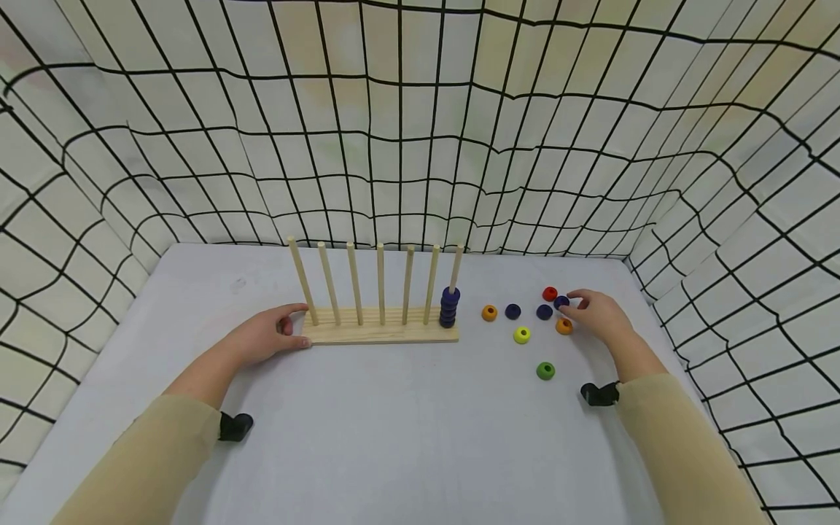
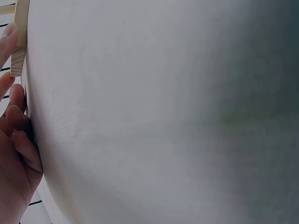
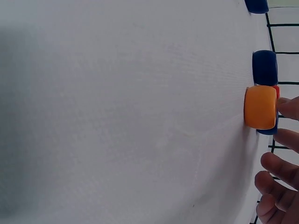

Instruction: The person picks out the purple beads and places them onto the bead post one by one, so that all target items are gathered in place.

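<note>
A wooden base (image 1: 380, 335) with several upright pegs stands left of centre; its rightmost peg carries a stack of dark blue beads (image 1: 449, 308). My left hand (image 1: 265, 335) grips the base's left end between thumb and fingers; the left wrist view shows the hand (image 2: 16, 154) at the base's end (image 2: 18, 46). On the right, my right hand (image 1: 599, 315) pinches a dark blue bead (image 1: 561, 301) between thumb and finger. In the right wrist view, an orange bead (image 3: 260, 107) partly hides that blue bead beside the right hand (image 3: 280, 186).
Loose beads lie right of the base: red (image 1: 550, 293), orange (image 1: 489, 313), another orange (image 1: 564, 326), dark blue (image 1: 512, 311), another dark blue (image 1: 544, 312), yellow (image 1: 521, 335) and green (image 1: 545, 370). Black netting (image 1: 400, 138) before pale walls surrounds the white table (image 1: 394, 437).
</note>
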Demonstrator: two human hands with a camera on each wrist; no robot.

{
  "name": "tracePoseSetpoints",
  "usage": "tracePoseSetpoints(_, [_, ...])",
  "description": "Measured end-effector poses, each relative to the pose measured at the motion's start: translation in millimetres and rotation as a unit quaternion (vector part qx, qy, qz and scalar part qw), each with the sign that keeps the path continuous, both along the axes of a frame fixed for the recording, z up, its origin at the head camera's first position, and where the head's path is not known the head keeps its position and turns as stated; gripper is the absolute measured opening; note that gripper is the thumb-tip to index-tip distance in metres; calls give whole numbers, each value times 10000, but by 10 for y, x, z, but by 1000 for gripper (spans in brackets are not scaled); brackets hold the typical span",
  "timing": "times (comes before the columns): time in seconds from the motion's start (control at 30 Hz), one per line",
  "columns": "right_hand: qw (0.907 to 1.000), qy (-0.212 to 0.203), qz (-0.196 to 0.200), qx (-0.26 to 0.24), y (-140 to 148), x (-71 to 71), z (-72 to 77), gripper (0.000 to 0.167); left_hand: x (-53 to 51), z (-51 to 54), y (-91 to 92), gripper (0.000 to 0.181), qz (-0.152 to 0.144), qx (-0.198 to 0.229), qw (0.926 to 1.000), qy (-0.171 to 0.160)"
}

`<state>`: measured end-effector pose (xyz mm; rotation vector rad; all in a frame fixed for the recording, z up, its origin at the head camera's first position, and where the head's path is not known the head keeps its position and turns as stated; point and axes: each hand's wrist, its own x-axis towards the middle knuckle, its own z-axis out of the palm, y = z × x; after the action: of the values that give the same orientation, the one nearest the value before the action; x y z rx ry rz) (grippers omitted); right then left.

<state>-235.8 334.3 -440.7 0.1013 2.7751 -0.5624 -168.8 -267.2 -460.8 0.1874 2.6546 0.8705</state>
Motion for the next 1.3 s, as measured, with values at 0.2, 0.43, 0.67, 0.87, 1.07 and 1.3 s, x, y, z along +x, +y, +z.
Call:
tracePoseSetpoints(0.2, [9999, -112, -55, -20, -2, -34, -40, 65, 3, 2, 6, 78, -8, 4, 10000, 37])
tracePoseSetpoints(0.43, [9998, -163, -136, -22, 10, -64, -85, 64, 13, 14, 16, 78, 0, 23, 10000, 42])
tracePoseSetpoints(0.67, [9998, -158, -140, -49, 21, -72, -109, 62, 8, 9, 2, 79, 19, -10, 10000, 19])
tracePoseSetpoints(0.87, [9999, -100, -119, -28, 14, -77, -130, 62, 1, -4, -6, 78, 28, -17, 10000, 13])
tracePoseSetpoints(1.07, [9998, -21, -217, -48, 16, -66, -137, 63, 10, 9, 5, 78, 19, -14, 10000, -14])
tracePoseSetpoints(1.3, [9998, 142, -159, -53, 39, -59, -143, 64, 26, 18, 9, 78, 52, 18, 10000, -29])
